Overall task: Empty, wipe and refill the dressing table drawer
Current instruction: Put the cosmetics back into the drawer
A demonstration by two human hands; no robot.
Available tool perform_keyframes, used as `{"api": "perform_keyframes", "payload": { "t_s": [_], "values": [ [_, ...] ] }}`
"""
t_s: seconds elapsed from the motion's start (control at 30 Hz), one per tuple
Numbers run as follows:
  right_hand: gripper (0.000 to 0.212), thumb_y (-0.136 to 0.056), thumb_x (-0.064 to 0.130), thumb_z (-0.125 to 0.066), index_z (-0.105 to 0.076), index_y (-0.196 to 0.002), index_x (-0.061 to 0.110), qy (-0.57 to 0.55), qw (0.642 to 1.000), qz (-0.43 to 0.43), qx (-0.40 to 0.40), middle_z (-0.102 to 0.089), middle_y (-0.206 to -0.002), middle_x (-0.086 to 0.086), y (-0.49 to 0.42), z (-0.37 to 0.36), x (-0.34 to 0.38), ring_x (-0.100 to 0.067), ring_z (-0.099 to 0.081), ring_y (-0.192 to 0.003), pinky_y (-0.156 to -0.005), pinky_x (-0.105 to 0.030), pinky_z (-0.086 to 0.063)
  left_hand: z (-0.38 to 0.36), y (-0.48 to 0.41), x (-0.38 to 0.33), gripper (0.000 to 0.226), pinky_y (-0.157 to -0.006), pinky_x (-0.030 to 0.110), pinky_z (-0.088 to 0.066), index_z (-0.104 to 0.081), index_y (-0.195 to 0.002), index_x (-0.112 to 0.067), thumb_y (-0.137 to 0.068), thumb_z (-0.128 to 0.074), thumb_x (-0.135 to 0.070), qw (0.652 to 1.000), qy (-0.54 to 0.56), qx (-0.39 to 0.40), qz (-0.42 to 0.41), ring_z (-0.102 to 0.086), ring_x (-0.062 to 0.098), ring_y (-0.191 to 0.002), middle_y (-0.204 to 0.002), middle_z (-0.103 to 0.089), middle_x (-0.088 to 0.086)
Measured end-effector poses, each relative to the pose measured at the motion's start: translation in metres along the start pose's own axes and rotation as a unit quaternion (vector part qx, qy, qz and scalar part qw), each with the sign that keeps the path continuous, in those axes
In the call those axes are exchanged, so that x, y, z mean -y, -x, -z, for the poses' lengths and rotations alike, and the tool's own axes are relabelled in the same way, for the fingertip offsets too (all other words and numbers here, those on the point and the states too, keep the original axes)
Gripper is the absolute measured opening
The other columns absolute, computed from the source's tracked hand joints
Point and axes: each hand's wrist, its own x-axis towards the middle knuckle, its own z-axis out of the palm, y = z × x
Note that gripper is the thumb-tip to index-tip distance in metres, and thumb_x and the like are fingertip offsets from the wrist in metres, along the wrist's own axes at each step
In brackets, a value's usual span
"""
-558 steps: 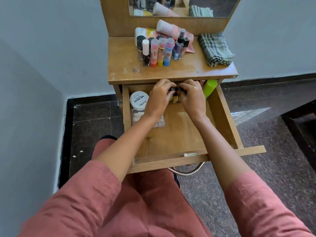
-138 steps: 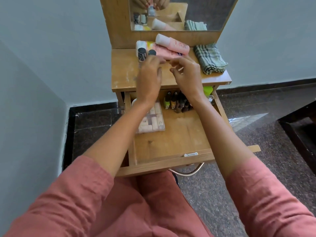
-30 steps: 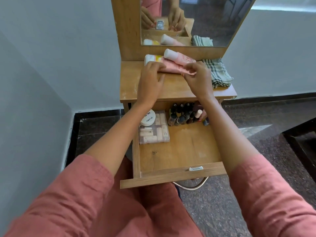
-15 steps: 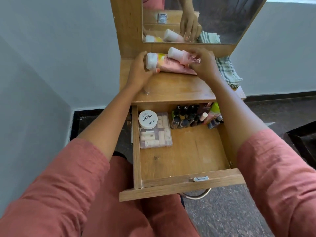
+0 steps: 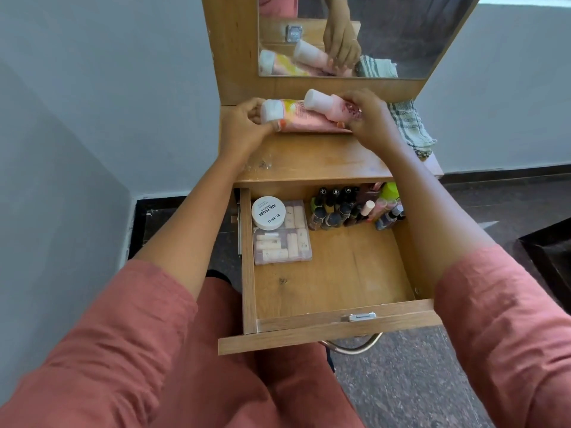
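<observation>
The wooden drawer (image 5: 327, 332) stands pulled out below the dressing table top (image 5: 309, 162). At its back left lie a white nail polish jar (image 5: 268, 212) on a clear compartment box (image 5: 282, 242); several small dark bottles (image 5: 336, 210) stand at the back right. On the table top two pink tubes lie against the mirror base. My left hand (image 5: 244, 128) grips the white cap end of the lower pink-and-yellow tube (image 5: 296, 118). My right hand (image 5: 370, 117) grips the tail of the upper pink tube (image 5: 327, 105).
A folded checked cloth (image 5: 411, 128) lies on the table top's right end. The mirror (image 5: 355, 35) stands behind the tubes. A white wall closes in on the left, dark stone floor lies to the right, and a metal chair rail (image 5: 355, 347) shows under the drawer front.
Since a second ago both hands have closed on the two tubes at the mirror base. The lip balms and bottles that stood on the table top earlier now stand in the drawer.
</observation>
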Motion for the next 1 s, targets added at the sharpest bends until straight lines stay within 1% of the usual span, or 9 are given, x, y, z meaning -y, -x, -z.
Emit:
{"api": "perform_keyframes", "payload": {
  "t_s": [0.13,0.27,0.4,0.6,0.7,0.8,0.87,0.93,1.0],
  "values": [
    [0.045,-0.078,-0.001,-0.060,-0.057,-0.122,0.007,-0.009,1.000,0.022,-0.018,-0.058,-0.113,-0.015,0.015,0.008,0.007,-0.028,-0.053,-0.107,-0.084,-0.023,-0.035,0.008,0.020,-0.010,0.039,-0.076,0.010,-0.047,-0.061,-0.111,-0.014,-0.075,-0.074,-0.019,1.000,0.003,0.006,-0.003,-0.059,0.004,-0.095,-0.105,-0.064,-0.004],
    [0.042,-0.080,-0.002,-0.055,-0.055,-0.122,0.005,-0.001,0.999,0.043,-0.021,-0.057,-0.116,-0.015,0.043,0.021,0.017,-0.028,-0.052,-0.108,-0.085,-0.025,-0.036,0.016,0.048,-0.019,0.043,-0.063,0.008,-0.052,-0.061,-0.114,-0.017,-0.074,-0.075,-0.020,1.000,0.018,0.017,0.006,-0.060,0.006,-0.100,-0.109,-0.064,-0.004],
    [0.044,-0.082,-0.001,-0.056,-0.053,-0.124,0.011,-0.002,0.999,0.044,0.000,-0.055,-0.118,-0.010,0.077,0.033,0.024,-0.023,-0.049,-0.109,-0.083,-0.021,-0.031,0.018,0.083,-0.019,0.039,-0.086,0.021,-0.052,-0.065,-0.107,-0.017,-0.071,-0.077,-0.025,0.999,0.036,0.033,-0.011,-0.063,0.006,-0.099,-0.106,-0.068,-0.005],
    [0.048,-0.080,-0.003,-0.058,-0.052,-0.126,0.009,-0.012,0.999,0.018,0.032,-0.055,-0.121,-0.010,0.131,0.041,0.027,-0.025,-0.051,-0.111,-0.092,-0.030,-0.038,0.011,0.135,-0.007,0.045,-0.085,0.016,-0.051,-0.063,-0.112,-0.013,-0.070,-0.078,-0.021,0.996,0.057,0.072,0.015,-0.062,-0.003,-0.094,-0.105,-0.068,-0.007],
    [0.048,-0.079,-0.004,-0.057,-0.052,-0.125,0.009,-0.026,0.998,0.004,0.050,-0.056,-0.119,-0.011,0.158,0.036,0.020,-0.026,-0.051,-0.110,-0.095,-0.039,-0.042,0.004,0.158,-0.001,0.041,-0.084,0.015,-0.050,-0.064,-0.109,-0.012,-0.071,-0.077,-0.021,0.995,0.043,0.091,0.019,-0.062,0.002,-0.098,-0.108,-0.068,-0.003],
    [0.045,-0.077,0.004,-0.063,-0.056,-0.121,0.011,-0.018,0.998,-0.008,0.055,-0.058,-0.117,-0.010,0.179,0.028,0.007,-0.029,-0.053,-0.109,-0.097,-0.049,-0.040,-0.004,0.179,0.004,0.036,-0.076,0.008,-0.047,-0.063,-0.107,-0.013,-0.073,-0.075,-0.014,0.992,0.015,0.119,0.025,-0.059,0.001,-0.094,-0.104,-0.066,-0.005],
    [0.045,-0.077,0.006,-0.066,-0.056,-0.121,0.008,-0.014,0.998,-0.018,0.055,-0.059,-0.117,-0.013,0.189,0.024,-0.001,-0.030,-0.053,-0.110,-0.101,-0.050,-0.037,-0.010,0.189,0.009,0.036,-0.072,0.003,-0.045,-0.063,-0.106,-0.013,-0.072,-0.075,-0.010,0.990,0.000,0.138,0.035,-0.058,0.001,-0.090,-0.101,-0.064,-0.006],
    [0.046,-0.077,0.007,-0.067,-0.055,-0.122,0.008,-0.020,0.998,-0.036,0.054,-0.058,-0.120,-0.012,0.198,0.020,-0.009,-0.029,-0.051,-0.115,-0.103,-0.048,-0.036,-0.016,0.195,0.015,0.035,-0.076,0.008,-0.047,-0.064,-0.103,-0.014,-0.070,-0.076,-0.012,0.987,-0.028,0.155,0.042,-0.059,0.005,-0.093,-0.102,-0.065,-0.004],
    [0.048,-0.078,0.008,-0.067,-0.054,-0.124,0.010,-0.033,0.996,-0.058,0.053,-0.056,-0.124,-0.010,0.204,0.017,-0.016,-0.029,-0.045,-0.122,-0.102,-0.047,-0.039,-0.023,0.198,0.020,0.038,-0.085,0.025,-0.052,-0.063,-0.103,-0.014,-0.068,-0.078,-0.014,0.982,-0.056,0.170,0.055,-0.061,0.010,-0.095,-0.106,-0.067,0.001]
  ]
}}
